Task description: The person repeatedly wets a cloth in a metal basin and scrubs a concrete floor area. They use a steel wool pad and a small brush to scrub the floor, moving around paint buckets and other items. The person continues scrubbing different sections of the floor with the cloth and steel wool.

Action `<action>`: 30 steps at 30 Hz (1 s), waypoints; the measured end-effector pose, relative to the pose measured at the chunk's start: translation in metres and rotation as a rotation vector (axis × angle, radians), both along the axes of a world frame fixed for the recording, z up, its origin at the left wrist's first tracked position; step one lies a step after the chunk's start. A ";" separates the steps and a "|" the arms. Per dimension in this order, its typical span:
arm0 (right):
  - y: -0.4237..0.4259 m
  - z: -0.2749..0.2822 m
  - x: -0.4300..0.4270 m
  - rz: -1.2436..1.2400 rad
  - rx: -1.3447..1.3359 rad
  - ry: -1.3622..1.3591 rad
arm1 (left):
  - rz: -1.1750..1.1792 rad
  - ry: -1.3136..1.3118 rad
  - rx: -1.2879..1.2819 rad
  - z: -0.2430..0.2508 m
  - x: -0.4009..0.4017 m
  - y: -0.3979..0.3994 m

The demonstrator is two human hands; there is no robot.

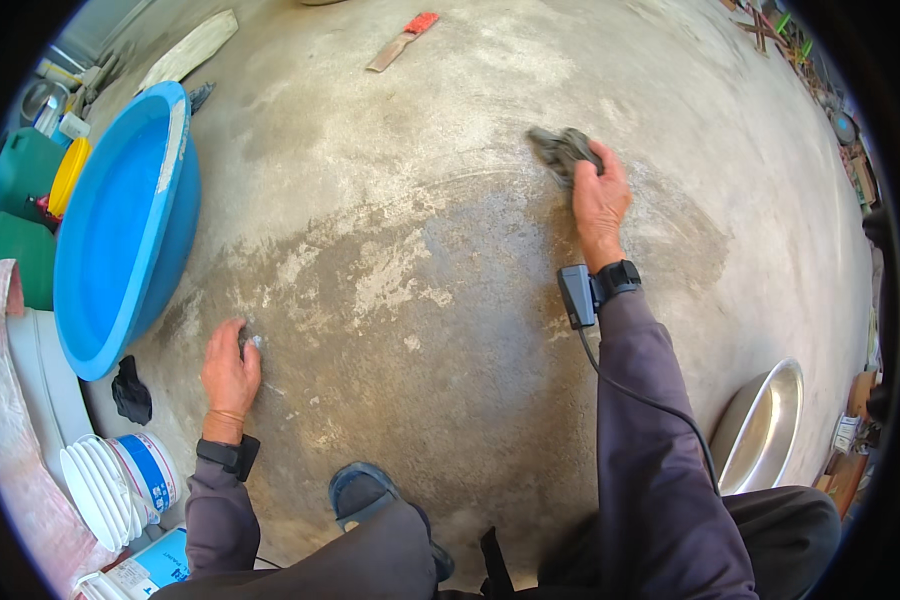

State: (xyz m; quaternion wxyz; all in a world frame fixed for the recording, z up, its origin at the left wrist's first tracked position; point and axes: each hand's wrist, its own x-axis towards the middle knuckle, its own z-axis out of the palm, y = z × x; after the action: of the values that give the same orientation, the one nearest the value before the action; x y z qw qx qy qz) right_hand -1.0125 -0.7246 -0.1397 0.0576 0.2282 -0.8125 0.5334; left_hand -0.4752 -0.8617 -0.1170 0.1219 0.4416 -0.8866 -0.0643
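A wet, crumpled grey rag [559,150] is bunched under the fingers of my right hand [601,199], which grips it against the concrete floor. Around it the concrete floor [465,300] is dark and damp, with pale patches and curved wipe marks. My left hand [229,371] is low over the floor on the left, thumb apart from the curled fingers; whether it rests on the floor is hard to tell. A small whitish spot shows beside that thumb.
A blue plastic basin [127,225] leans on its side at left, near a black cloth [132,391] and stacked white buckets [124,484]. An oval metal basin [761,427] stands at right. Farther off lies a flat-handled tool with red bristle-like material [403,41]. A cable runs along my right sleeve.
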 end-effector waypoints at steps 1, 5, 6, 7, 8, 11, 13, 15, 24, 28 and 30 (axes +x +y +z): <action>0.011 0.000 -0.010 -0.039 0.092 0.114 | 0.000 -0.009 0.005 -0.001 0.001 0.000; 0.019 -0.001 -0.020 -0.073 0.421 0.296 | -0.016 -0.026 -0.021 -0.004 0.001 -0.002; 0.011 -0.001 -0.011 0.036 0.484 0.350 | -0.021 -0.040 -0.024 -0.005 0.001 -0.003; -0.001 -0.005 0.003 0.148 0.442 0.351 | -0.012 -0.041 -0.015 -0.006 0.000 -0.003; -0.014 -0.009 0.022 0.240 0.411 0.469 | -0.012 -0.050 -0.002 -0.005 0.000 -0.004; -0.060 -0.015 0.099 0.443 0.210 0.388 | -0.009 -0.082 0.039 -0.002 -0.002 -0.006; -0.085 -0.008 0.154 0.685 0.307 0.298 | -0.013 -0.089 0.066 0.000 -0.004 -0.007; -0.097 0.003 0.207 0.797 0.361 0.299 | 0.002 -0.100 0.097 0.003 -0.005 -0.006; -0.087 -0.007 0.137 0.544 0.300 0.523 | -0.056 0.011 0.101 0.007 0.006 0.001; -0.080 0.004 0.081 0.136 0.584 0.502 | -0.024 0.014 0.127 0.008 0.006 0.002; -0.081 0.007 0.080 0.123 0.438 0.381 | -0.003 0.009 0.116 0.008 0.006 0.003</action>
State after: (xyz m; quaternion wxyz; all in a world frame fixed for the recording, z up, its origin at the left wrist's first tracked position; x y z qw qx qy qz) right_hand -0.9321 -0.8053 -0.1325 0.1260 0.3800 -0.8675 0.2954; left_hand -0.4696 -0.8586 -0.1088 0.1000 0.4463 -0.8814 -0.1180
